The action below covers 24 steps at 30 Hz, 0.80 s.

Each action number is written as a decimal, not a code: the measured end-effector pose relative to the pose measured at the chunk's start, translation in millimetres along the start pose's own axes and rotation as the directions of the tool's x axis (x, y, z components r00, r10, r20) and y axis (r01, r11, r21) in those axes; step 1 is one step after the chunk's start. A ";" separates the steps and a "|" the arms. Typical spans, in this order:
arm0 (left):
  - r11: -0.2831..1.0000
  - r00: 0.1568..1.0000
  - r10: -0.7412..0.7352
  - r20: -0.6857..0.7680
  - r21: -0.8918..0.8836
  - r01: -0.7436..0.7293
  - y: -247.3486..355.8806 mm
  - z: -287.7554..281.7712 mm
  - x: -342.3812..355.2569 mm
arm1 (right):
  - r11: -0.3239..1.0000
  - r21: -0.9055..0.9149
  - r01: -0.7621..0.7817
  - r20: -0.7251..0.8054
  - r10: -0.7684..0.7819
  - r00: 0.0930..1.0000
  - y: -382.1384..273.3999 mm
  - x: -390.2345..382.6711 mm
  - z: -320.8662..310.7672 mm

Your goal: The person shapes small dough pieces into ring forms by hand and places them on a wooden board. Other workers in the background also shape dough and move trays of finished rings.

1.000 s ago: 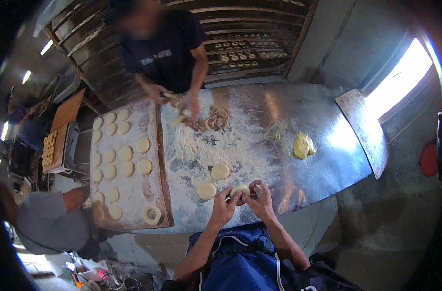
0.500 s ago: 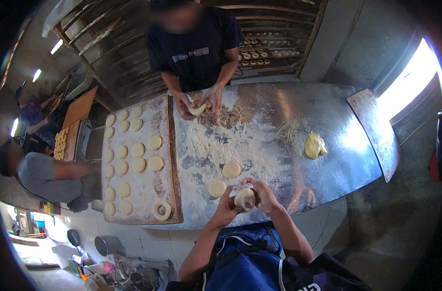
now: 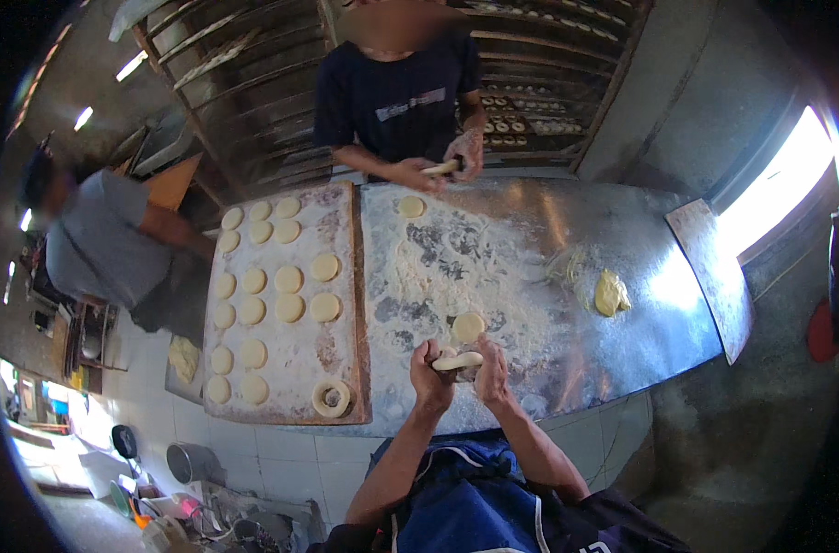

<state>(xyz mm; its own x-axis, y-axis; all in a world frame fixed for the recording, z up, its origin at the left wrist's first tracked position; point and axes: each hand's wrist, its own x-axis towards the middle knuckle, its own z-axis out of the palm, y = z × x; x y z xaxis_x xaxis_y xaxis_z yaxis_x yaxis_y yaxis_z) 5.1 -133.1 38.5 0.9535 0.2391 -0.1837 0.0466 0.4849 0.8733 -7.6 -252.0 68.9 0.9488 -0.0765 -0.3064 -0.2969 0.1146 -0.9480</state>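
Over the near edge of the floured metal table [image 3: 530,290], my left hand [image 3: 428,378] and my right hand [image 3: 490,370] grip a pale piece of dough [image 3: 457,362] between them, seen nearly edge-on, with fingers curled round its two ends. A round dough disc [image 3: 468,325] lies just beyond my fingers; whatever is directly under them is partly hidden. To the left, a floured board [image 3: 304,249] holds several dough discs [image 3: 288,306] and one dough ring [image 3: 332,398] at its near right corner.
Across the table a co-worker [image 3: 396,111] holds dough, near another disc [image 3: 411,206]. At left another person [image 3: 106,249] in grey bends sideways. A yellow dough lump [image 3: 611,293] sits on the right, before a raised panel [image 3: 703,276]. Wooden racks [image 3: 548,55] with trays stand behind.
The dough in my hands has turned from face-up to nearly edge-on. The co-worker's hands have moved right, leaving a disc on the table. The grey-shirted person has shifted toward the back.
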 end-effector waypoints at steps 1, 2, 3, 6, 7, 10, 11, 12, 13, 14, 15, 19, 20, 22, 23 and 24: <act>0.880 0.969 0.202 0.139 0.409 -0.242 4.8 -8.9 2.7 | 0.998 0.055 -0.001 -0.037 0.004 0.999 5.0 -3.0 6.5; 0.542 0.884 0.358 0.300 0.704 -0.459 9.3 -16.2 6.0 | 1.000 -0.001 -0.003 0.022 0.003 1.000 9.6 -1.9 10.9; 0.665 0.921 0.291 0.258 0.638 -0.389 10.7 -20.4 1.5 | 0.975 -0.223 -0.008 0.068 0.023 0.997 14.8 0.3 15.2; 0.909 1.000 0.022 0.004 0.416 -0.021 18.3 -33.1 3.8 | 0.991 -0.103 0.084 0.081 -0.076 0.994 30.4 4.1 34.4; 0.913 0.959 -0.283 -0.008 -0.308 0.267 21.0 -39.3 0.7 | 0.987 -0.013 0.162 0.031 -0.161 0.986 33.7 4.9 41.9; 0.993 0.989 0.106 0.100 0.032 -0.109 31.5 -56.6 3.3 | 0.992 0.113 -0.062 -0.010 0.064 0.998 32.7 2.0 59.4; 0.874 0.961 0.231 0.153 0.402 -0.274 35.9 -64.3 0.4 | 0.995 -0.061 -0.077 0.106 0.083 0.991 29.4 0.0 62.6; 0.914 0.974 0.175 0.142 0.346 -0.214 38.6 -67.4 1.7 | 0.995 -0.089 -0.036 0.139 0.048 0.989 26.6 -3.4 66.5; 0.947 0.983 0.160 0.090 0.267 -0.179 40.8 -68.9 3.3 | 0.993 -0.116 -0.014 0.128 0.029 0.991 24.2 -5.5 72.6; 0.971 0.994 0.105 0.037 0.212 -0.111 44.3 -71.8 5.0 | 0.992 -0.113 0.050 0.117 -0.037 0.992 21.9 -8.4 77.6; 0.999 0.999 0.040 0.010 -0.031 -0.039 48.1 -76.0 4.7 | 0.997 -0.046 0.053 0.082 -0.049 0.995 20.6 -9.6 84.7; 0.923 0.973 0.222 0.055 0.310 -0.228 59.2 -94.3 4.6 | 0.961 -0.178 0.213 0.150 -0.187 0.971 13.0 -8.1 99.8; 0.881 0.959 0.264 0.102 0.378 -0.283 58.5 -96.9 4.8 | 0.910 -0.350 0.222 0.298 -0.117 0.947 10.9 -7.4 100.8; 0.756 0.894 0.424 0.144 0.487 -0.437 57.1 -108.1 6.1 | 0.860 -0.420 0.292 0.369 -0.132 0.920 8.4 -8.6 104.2; 0.990 0.992 -0.123 -0.041 -0.081 0.119 53.5 -109.9 6.2 | 0.883 -0.329 0.334 0.295 -0.240 0.925 8.0 -10.7 106.5; 0.952 0.988 -0.147 -0.048 -0.277 0.128 52.2 -115.2 8.6 | 0.890 -0.239 0.388 0.290 -0.316 0.904 7.5 -12.3 108.9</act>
<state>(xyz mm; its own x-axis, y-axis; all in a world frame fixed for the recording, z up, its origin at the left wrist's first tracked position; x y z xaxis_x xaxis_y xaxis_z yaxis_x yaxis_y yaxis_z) -18.6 -8.8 30.5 0.9207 0.2053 -0.3318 0.0844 0.7255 0.6831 -9.7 -142.4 74.9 0.9822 0.1819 0.0472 0.0777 -0.1646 -0.9833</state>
